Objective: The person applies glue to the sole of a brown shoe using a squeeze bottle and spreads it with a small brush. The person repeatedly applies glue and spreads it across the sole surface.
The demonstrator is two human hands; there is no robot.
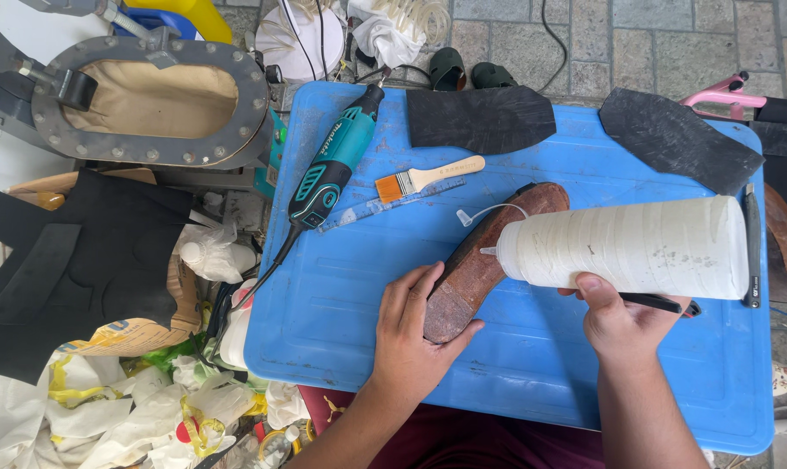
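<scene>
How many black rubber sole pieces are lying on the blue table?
2: one black sole piece at the top middle of the blue table, another at its top right corner. Others may be hidden.

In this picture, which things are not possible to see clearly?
Head view only:
- Shoe: its upper faces down, only the sole shows; the heel sits under the left hand.
- White bottle: contents hidden by the opaque wall; the right hand covers its underside.
- Black sole sheet: the picture's right edge hides what lies beyond it.
</scene>
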